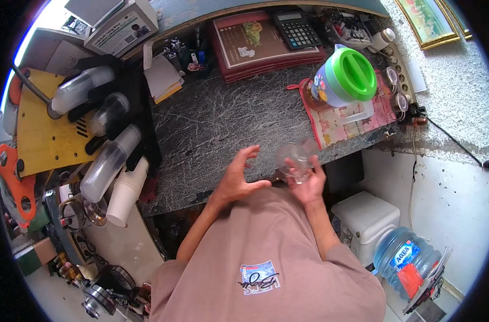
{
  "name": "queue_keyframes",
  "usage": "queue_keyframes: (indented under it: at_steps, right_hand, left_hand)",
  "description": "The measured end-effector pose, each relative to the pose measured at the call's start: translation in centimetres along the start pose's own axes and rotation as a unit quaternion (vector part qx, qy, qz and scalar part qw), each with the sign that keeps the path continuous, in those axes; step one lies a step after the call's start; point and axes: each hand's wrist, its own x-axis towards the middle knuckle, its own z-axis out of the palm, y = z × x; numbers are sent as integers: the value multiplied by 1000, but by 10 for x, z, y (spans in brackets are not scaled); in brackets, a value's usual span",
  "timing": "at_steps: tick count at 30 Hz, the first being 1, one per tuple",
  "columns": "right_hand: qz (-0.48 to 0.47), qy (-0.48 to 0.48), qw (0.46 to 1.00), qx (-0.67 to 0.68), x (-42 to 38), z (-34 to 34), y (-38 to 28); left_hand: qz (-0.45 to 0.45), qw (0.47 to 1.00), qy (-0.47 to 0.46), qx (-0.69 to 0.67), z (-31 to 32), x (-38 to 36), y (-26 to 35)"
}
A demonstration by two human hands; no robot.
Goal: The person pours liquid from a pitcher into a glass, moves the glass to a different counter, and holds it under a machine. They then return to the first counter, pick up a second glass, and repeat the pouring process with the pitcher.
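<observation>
My right hand has its fingers around a clear drinking glass, held tilted just over the front edge of the dark counter. The glass is see-through and a little blurred, so its exact outline is hard to make out. To its left, my left hand is open with nothing in it, thumb and fingers apart, the palm facing the glass. Beyond the right hand, a blue pitcher with a green lid stands on a patterned placemat.
At the back lie a calculator and a dark red folder. Stacked plastic cups and paper cups jut out at the left. A white cooler box and a water jug stand below right.
</observation>
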Motion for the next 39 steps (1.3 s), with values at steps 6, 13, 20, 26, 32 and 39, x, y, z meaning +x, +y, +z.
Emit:
queue_keyframes:
  at_steps: [6,13,20,26,32,39]
  right_hand:
    - [212,-82,974,11,69,34,75]
    - [310,-73,936,-150,96,75,110]
    - [89,-93,776,-617,91,76,69]
    - [-636,99,459,-612,46,97,-39]
    - [-649,195,541,-497,42,107,-133]
    - [-510,19,791,-337,68,90,-153]
  left_hand:
    - [70,979,164,-101,-1,8,-11]
    - [27,953,299,-43,-36,13,-26]
    - [27,946,321,-20,-46,20,-31]
    - [23,950,311,26,-55,27,-30]
    - [15,952,301,51,-64,29,-38]
    - [12,956,289,40,-71,26,-41]
